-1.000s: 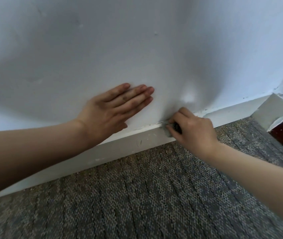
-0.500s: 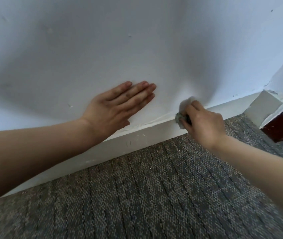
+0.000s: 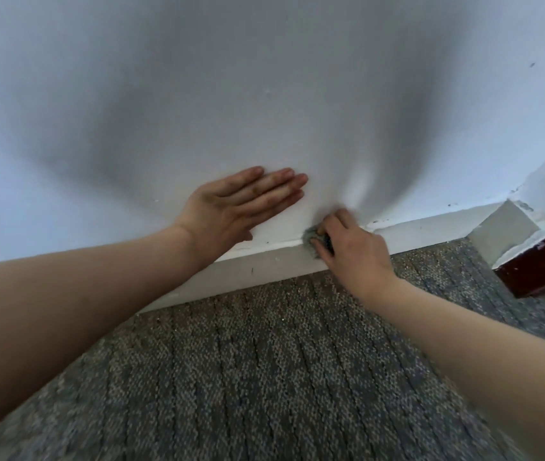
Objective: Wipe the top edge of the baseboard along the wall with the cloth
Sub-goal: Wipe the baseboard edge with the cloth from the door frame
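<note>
Two hands: left hand (image 3: 231, 211) flat on wall (image 3: 264, 94), right hand (image 3: 354, 251) tight around cloth (image 3: 311, 242) atop baseboard (image 3: 264, 264).

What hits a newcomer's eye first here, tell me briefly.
The left hand lies flat on the white wall, fingers straight. Just right of it, the right hand pinches a small grey cloth against the top edge of the white baseboard. Grey patterned carpet fills the foreground.
</note>
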